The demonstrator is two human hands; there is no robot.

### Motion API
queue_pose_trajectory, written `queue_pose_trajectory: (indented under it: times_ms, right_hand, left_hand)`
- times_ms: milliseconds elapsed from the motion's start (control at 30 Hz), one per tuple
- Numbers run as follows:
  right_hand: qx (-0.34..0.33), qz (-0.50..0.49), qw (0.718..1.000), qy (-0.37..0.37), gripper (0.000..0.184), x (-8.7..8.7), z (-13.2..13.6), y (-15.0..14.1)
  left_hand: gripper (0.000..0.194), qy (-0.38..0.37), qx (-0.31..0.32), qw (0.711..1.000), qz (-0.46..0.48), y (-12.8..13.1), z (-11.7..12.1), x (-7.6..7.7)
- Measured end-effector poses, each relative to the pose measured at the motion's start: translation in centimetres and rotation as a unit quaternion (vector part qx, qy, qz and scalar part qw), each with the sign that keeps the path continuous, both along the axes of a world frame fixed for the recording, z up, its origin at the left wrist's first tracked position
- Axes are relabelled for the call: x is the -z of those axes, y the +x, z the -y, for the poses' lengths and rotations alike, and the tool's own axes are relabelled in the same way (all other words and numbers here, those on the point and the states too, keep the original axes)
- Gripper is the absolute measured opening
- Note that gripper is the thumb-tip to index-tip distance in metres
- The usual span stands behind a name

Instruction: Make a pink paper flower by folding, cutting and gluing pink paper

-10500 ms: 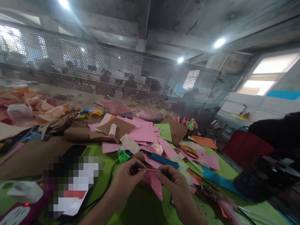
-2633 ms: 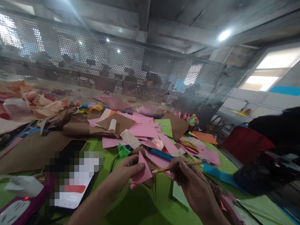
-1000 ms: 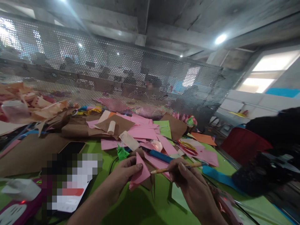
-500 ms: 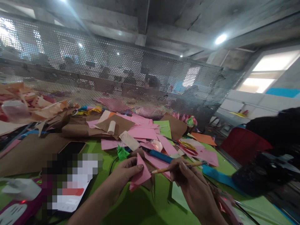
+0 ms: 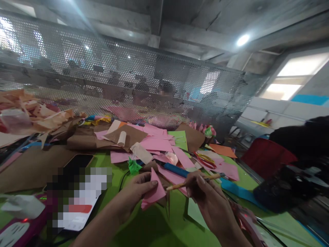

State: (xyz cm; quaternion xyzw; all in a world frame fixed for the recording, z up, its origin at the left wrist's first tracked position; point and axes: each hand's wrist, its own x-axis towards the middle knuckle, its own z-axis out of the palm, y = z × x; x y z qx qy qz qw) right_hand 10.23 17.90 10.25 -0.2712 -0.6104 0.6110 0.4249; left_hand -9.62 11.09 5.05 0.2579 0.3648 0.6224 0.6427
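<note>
My left hand (image 5: pixel 140 190) pinches a folded piece of pink paper (image 5: pixel 155 192) between thumb and fingers, above the green tabletop (image 5: pixel 144 228). The paper comes to a point at its top, and several layers show along its lower edge. In my right hand (image 5: pixel 209 202) is a wooden pencil (image 5: pixel 177 186), its tip directed left at the paper's right edge. Whether the tip touches the paper I cannot tell. Just beyond my hands lie a blue-handled tool (image 5: pixel 177 170) and a crumpled green scrap (image 5: pixel 134 166).
Pink sheets (image 5: pixel 156 143) and brown paper (image 5: pixel 84 140) are heaped at the back, before a perforated metal screen (image 5: pixel 123 79). Scissors (image 5: pixel 205 158) lie right of the heap. Phones (image 5: pixel 78 164) and a purple power strip (image 5: pixel 31 223) with a white plug (image 5: pixel 24 206) occupy the left.
Almost nothing differs. The pencil's back end has tipped up slightly in my right hand, and the view has shifted a little; both hands keep their hold.
</note>
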Motion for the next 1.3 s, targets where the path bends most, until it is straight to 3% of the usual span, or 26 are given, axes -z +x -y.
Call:
queue_pose_trajectory:
  times_ms: [200,333,433,533,667,800,867,1000,1067,1167,1300]
  right_hand:
    - [0.013,-0.005,1.000,0.019,0.029,0.0,-0.2,0.0]
    - [0.075,0.068,0.988,0.119,0.026,0.1,-0.9,0.0]
    - [0.089,0.198,0.938,0.271,0.018,0.3,-1.2,-0.1]
    - [0.020,0.315,0.870,0.380,0.023,1.1,-1.5,-0.3]
    - [-0.033,0.438,0.795,0.418,0.048,2.6,-2.0,-0.2]
    - [-0.022,0.491,0.760,0.426,0.058,3.1,-2.5,-0.1]
    - [-0.003,0.479,0.771,0.420,0.054,2.7,-2.3,-0.3]
    - [-0.010,0.338,0.872,0.355,0.025,1.4,-1.0,-1.0]
    - [-0.033,0.287,0.908,0.304,0.017,0.8,-0.2,-1.3]
    - [-0.042,0.279,0.922,0.264,0.015,0.5,0.7,-1.4]
    - [-0.029,0.302,0.909,0.285,0.006,0.7,1.0,-1.3]
  left_hand:
    - [0.031,0.006,-0.006,1.000,0.020,0.0,-0.1,-0.2]
    - [0.031,-0.001,-0.006,1.000,0.029,0.0,-0.1,-0.3]
    - [0.030,-0.005,-0.014,1.000,0.021,0.1,0.1,-0.5]
    - [0.029,-0.002,-0.015,1.000,0.020,0.0,0.4,-0.7]
    - [0.032,0.000,-0.024,1.000,0.009,0.0,0.5,-0.8]
    - [0.028,0.001,-0.021,1.000,-0.013,0.2,0.6,-1.0]
    - [0.029,0.003,-0.024,0.999,-0.029,0.3,0.6,-0.9]
    - [0.031,0.020,-0.039,0.995,-0.088,0.7,0.3,-0.6]
    - [0.029,0.033,-0.042,0.992,-0.111,0.9,0.1,-0.4]
    - [0.027,0.048,-0.050,0.988,-0.134,1.1,-0.2,-0.4]
    - [0.025,0.060,-0.050,0.985,-0.154,1.2,-0.3,-0.3]
